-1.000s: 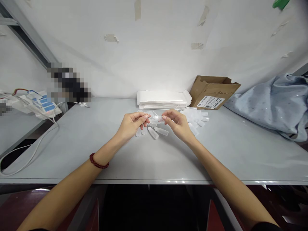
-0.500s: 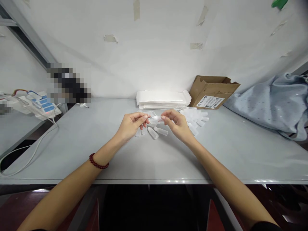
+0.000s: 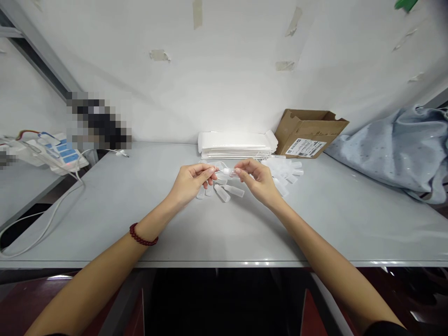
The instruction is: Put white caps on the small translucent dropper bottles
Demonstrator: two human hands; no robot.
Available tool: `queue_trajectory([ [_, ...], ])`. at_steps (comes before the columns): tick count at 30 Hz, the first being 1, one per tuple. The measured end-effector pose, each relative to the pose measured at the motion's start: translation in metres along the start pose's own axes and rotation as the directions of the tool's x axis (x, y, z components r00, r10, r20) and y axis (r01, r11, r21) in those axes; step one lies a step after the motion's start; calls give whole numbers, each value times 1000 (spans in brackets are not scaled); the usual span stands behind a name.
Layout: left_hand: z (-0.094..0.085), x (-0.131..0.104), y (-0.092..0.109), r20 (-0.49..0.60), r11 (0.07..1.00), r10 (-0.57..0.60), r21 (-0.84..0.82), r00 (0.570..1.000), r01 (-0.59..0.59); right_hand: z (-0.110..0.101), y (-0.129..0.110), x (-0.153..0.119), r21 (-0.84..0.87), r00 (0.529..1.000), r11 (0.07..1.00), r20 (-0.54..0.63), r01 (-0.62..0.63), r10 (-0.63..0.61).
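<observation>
My left hand (image 3: 194, 179) is closed in a pinch on what looks like a thin white cord. My right hand (image 3: 257, 179) pinches a small translucent plastic tube (image 3: 228, 172) with a whitish end, held between the two hands just above the table. The cord appears to run towards this tube, but whether they are joined is too small to tell. Below the hands lie several loose translucent tubes (image 3: 221, 193). A larger pile of similar tubes (image 3: 282, 169) spreads behind and beside my right hand, partly hidden by it.
A stack of white flat packs (image 3: 238, 140) stands against the wall on the grey table (image 3: 217, 233). An open cardboard box (image 3: 311, 133) leans right of it, then a pale blue cloth (image 3: 395, 149). At far left are a power strip (image 3: 66, 151) and white cables (image 3: 61, 200).
Both hands keep the same grip and almost the same place. Only a very slight shift of the whole view shows.
</observation>
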State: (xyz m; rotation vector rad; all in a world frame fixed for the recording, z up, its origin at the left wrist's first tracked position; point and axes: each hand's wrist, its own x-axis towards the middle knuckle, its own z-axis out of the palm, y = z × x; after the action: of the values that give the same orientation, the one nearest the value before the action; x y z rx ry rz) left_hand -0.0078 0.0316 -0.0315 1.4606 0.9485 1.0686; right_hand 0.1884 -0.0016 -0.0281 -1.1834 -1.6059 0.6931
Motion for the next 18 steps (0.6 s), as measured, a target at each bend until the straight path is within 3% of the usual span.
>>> queue_trajectory([
  [18, 0, 0, -3, 4, 1000, 11, 14, 1000, -11, 2, 1, 0, -48, 999, 998, -15, 42, -43],
])
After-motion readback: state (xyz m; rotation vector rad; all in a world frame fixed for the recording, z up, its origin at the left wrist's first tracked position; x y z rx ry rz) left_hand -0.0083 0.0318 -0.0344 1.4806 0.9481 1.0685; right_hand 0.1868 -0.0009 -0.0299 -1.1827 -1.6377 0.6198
